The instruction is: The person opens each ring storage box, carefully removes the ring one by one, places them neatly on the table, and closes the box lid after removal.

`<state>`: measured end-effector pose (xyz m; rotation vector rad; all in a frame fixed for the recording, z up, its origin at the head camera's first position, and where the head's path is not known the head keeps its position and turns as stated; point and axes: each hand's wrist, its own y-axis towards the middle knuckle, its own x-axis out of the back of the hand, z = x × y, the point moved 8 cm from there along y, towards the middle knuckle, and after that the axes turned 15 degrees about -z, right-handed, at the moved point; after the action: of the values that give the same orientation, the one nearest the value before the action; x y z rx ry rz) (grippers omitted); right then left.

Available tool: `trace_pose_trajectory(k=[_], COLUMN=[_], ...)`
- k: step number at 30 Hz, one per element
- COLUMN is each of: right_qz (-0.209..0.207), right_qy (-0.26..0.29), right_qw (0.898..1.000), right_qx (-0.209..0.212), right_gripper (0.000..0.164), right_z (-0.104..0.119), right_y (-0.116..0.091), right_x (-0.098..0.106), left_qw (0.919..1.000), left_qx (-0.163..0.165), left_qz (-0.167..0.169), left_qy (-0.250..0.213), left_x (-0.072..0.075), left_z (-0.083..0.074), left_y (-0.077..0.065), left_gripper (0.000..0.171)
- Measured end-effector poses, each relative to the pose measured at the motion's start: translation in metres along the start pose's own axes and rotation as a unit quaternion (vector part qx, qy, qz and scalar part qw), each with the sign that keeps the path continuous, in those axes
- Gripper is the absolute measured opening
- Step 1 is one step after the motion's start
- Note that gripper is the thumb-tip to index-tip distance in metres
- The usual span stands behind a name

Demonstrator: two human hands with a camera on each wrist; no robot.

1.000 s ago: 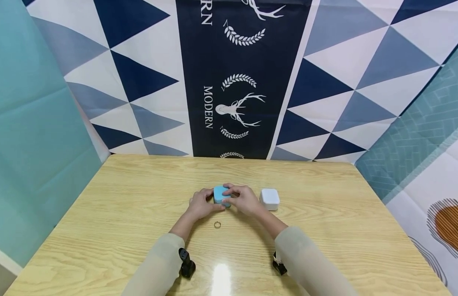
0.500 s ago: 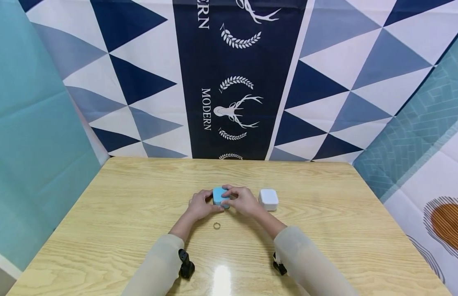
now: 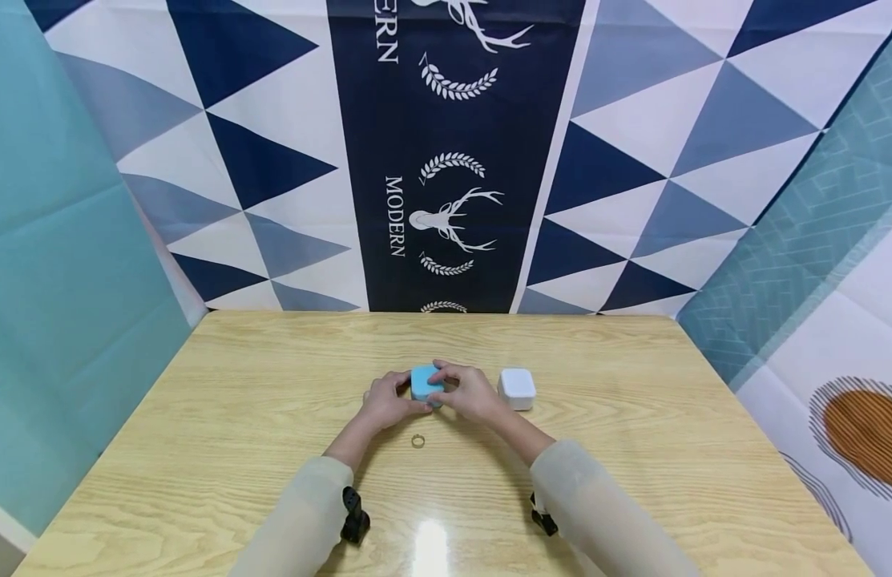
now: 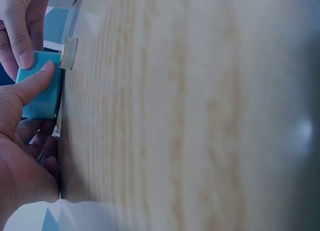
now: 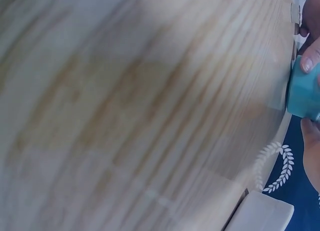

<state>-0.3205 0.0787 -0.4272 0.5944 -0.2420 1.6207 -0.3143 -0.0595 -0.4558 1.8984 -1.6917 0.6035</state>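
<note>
A small light-blue box (image 3: 422,385) with rounded corners stands on the wooden table between both hands. My left hand (image 3: 386,403) grips it from the left, thumb along its near side and the other fingers around its far side. From the right, my right hand (image 3: 470,391) pinches the box near its top, with thumb and fingers bent over it. In the left wrist view, the left thumb presses the face of the blue box (image 4: 42,98). A gold ring (image 3: 417,441) lies on the table just in front of the hands.
A white rounded box (image 3: 517,389) stands right of the right hand, close to its wrist. The wooden table (image 3: 604,449) ends at a patterned cloth backdrop (image 3: 446,200) behind. A teal cloth (image 3: 78,264) hangs along the left side.
The head view has shifted slightly, so everything on the table appears a little further left. Both hands keep their hold on the blue box; the ring and white box stay in place.
</note>
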Motion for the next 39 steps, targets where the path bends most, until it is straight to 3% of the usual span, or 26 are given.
trace_pose_trajectory(k=[10, 19, 28, 39], right_qz=[-0.018, -0.020, -0.040, -0.060], right_qy=[-0.042, -0.037, -0.034, -0.024], right_qw=[0.999, 0.999, 0.999, 0.998], right_qx=[0.004, -0.013, -0.012, -0.016], right_gripper=[0.034, 0.035, 0.023, 0.016], right_z=[0.000, -0.005, -0.006, -0.001], right_y=[-0.001, -0.002, -0.003, -0.001], right_x=[0.010, 0.017, 0.027, 0.045], left_qw=[1.0000, 1.0000, 0.9966, 0.9935], left_qx=[-0.003, -0.003, 0.002, 0.010], left_qz=[0.000, 0.003, 0.006, -0.011], left_qy=[0.000, -0.001, -0.082, -0.113], left_x=[0.001, 0.001, 0.007, 0.025], left_z=[-0.002, -0.004, -0.008, -0.016], left_y=[-0.001, -0.002, -0.009, -0.013], left_gripper=[0.074, 0.076, 0.076, 0.067])
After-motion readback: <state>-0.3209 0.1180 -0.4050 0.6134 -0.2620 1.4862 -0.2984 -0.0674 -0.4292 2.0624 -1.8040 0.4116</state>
